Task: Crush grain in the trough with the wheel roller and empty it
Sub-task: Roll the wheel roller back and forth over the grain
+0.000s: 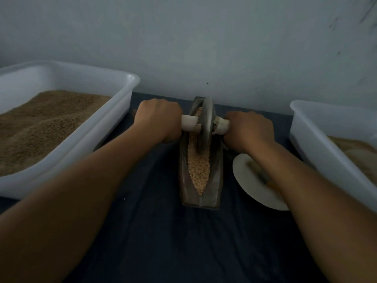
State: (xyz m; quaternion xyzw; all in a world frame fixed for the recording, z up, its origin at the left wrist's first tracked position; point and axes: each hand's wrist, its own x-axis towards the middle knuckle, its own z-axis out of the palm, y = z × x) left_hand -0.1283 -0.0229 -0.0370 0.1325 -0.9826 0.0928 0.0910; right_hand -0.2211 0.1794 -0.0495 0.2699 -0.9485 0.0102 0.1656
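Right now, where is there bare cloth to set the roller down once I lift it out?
Bare dark blue cloth lies in front of the grey metal trough, between both forearms. A narrower strip runs between the trough and the left white plastic tub. The right is crowded: white round plate, right white tub.

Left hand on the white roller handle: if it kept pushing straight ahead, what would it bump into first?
Probably the pale grey wall. The left hand grips the white handle of the grey metal wheel roller, pointing away from the person. Only dark blue cloth shows ahead of it, though depth is hard to judge.
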